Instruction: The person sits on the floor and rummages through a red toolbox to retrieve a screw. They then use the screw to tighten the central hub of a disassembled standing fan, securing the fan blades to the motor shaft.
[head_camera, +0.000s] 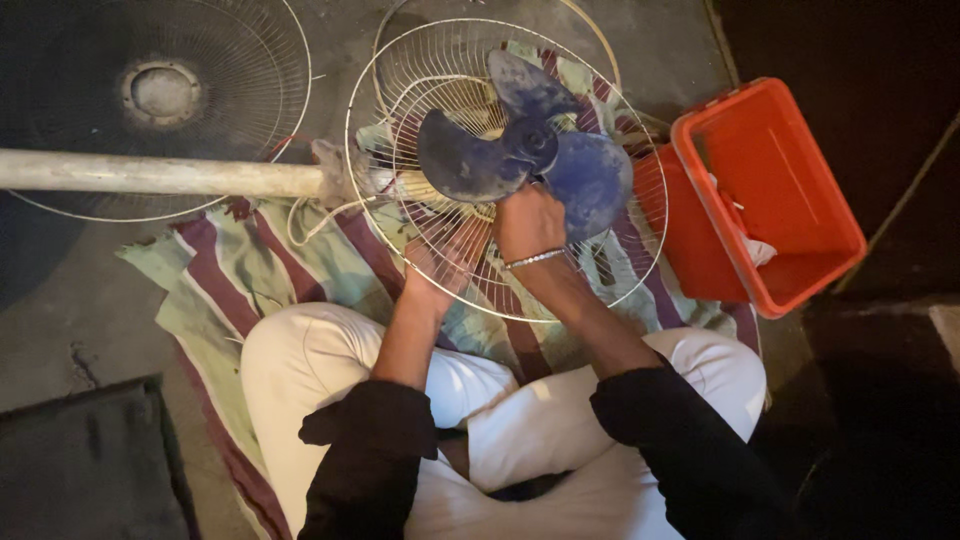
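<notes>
Your knees (330, 350) are resting on the striped cloth (250, 270) while your right hand (528, 222) is gripping the blue fan blade (525, 150), which is sitting inside the wire guard (420, 90). Your left hand (437, 265) is reaching behind the wires, its grasp impossible to judge. Another guard (160, 95) is already lying off; the blade is not yet free. Darkness is hiding the red tub's (790, 160) contents.

A dusty blue three-bladed fan blade (525, 150) is sitting inside a round wire guard (420, 90), which is lying tilted over a striped cloth (250, 270).
</notes>
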